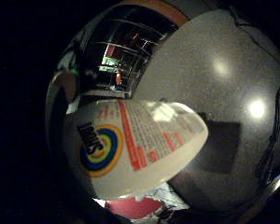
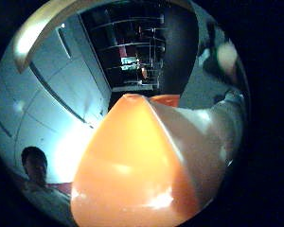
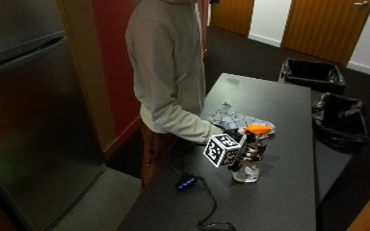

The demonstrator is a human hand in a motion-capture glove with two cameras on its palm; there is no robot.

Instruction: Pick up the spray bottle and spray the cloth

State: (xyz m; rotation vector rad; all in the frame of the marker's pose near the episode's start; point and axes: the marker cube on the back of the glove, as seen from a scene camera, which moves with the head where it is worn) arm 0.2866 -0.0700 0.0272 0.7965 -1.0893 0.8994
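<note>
grey patterned cloth (image 3: 236,118) lies flat at centre frame in the outside view, on the dark table (image 3: 287,197). just right of and below it, the gloved right hand (image 3: 248,150) has its fingers curled round the neck of the spray bottle (image 3: 248,166), base apparently on the table. orange trigger head (image 3: 257,129) sits above the hand. judged rigid, smooth plastic, possibly slippery, light to moderate; best held at the neck, below the trigger.
</note>
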